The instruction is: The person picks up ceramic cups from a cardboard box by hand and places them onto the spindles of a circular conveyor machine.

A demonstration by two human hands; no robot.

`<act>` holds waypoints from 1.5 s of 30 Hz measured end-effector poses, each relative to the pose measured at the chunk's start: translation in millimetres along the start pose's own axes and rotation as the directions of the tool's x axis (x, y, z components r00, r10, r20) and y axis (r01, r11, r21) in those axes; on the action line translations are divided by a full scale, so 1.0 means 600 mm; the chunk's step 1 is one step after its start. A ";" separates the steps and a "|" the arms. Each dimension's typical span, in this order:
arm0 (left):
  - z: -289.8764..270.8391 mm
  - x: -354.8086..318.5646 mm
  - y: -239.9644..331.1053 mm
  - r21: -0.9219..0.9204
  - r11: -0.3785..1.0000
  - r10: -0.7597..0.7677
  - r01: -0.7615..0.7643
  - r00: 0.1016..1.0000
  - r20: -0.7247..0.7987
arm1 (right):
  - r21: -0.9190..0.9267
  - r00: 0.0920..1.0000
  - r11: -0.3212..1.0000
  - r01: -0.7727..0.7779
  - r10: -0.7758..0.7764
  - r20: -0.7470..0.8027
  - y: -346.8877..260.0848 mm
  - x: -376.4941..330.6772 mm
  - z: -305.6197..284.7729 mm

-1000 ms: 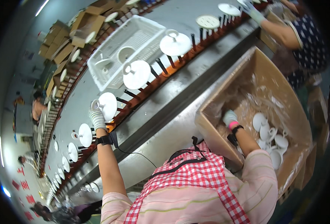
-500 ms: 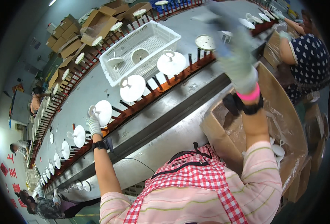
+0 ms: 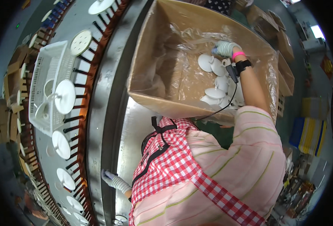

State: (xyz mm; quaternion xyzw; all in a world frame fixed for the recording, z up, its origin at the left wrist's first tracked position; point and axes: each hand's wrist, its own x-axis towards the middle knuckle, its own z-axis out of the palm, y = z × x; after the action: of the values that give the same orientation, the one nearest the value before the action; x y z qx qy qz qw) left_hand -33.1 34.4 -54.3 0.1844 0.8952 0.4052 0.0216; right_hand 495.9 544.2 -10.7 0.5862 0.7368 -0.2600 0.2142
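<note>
My right hand (image 3: 227,49), in a pale striped glove with bluish fingertips, is down inside a large cardboard box (image 3: 145,67) lined with clear plastic. Next to it lie several white round discs (image 3: 214,93) with small ring-like stems. One white piece is right under the palm; whether the fingers grip it is hidden. My left hand (image 3: 115,182), gloved the same way, is over the metal rail (image 3: 103,152) beside the conveyor, fingers extended with nothing in them. To its left, white discs (image 3: 65,96) stand on the conveyor's dark pegs.
On the grey surface beyond the pegs stands a white plastic basket (image 3: 33,84) with discs in it. A perforated disc (image 3: 81,42) sits on the peg row. Another peg row curves along the far left. Blue and yellow panels (image 3: 309,135) stand at the right.
My view has turned right toward the box. My right hand has moved from above the conveyor into the box. The left hand has let go of a disc and come back to the rail.
</note>
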 end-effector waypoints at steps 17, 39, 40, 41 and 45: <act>-0.002 0.101 0.056 -0.038 0.977 0.204 -0.211 0.862 0.465 | 0.178 0.650 0.837 -0.518 0.520 -0.554 0.126 -0.071 0.267; -0.134 0.182 0.115 -0.365 0.909 0.334 -0.201 0.875 0.350 | -0.143 0.069 0.265 0.954 -0.656 -0.752 -0.759 -0.378 -0.119; -0.138 0.203 0.140 -0.464 0.867 0.340 -0.182 0.897 0.283 | -0.273 -0.056 0.195 0.942 -0.711 -0.701 -0.833 -0.347 -0.092; -0.132 0.236 0.151 -0.445 0.851 0.392 -0.280 0.901 0.183 | -0.355 -0.070 0.220 0.909 -0.758 -0.648 -0.900 -0.341 -0.076; -0.105 0.367 0.188 -0.423 0.887 0.228 -0.185 0.972 0.053 | -0.395 -0.010 0.272 0.877 -0.813 -0.583 -1.091 -0.256 -0.008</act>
State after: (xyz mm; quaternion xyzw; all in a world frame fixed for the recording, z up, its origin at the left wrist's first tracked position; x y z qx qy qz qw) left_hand -214.3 133.9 95.2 0.2903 0.7616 0.5760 0.0622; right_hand -108.7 315.3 175.2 0.0757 0.9400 -0.1213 -0.3098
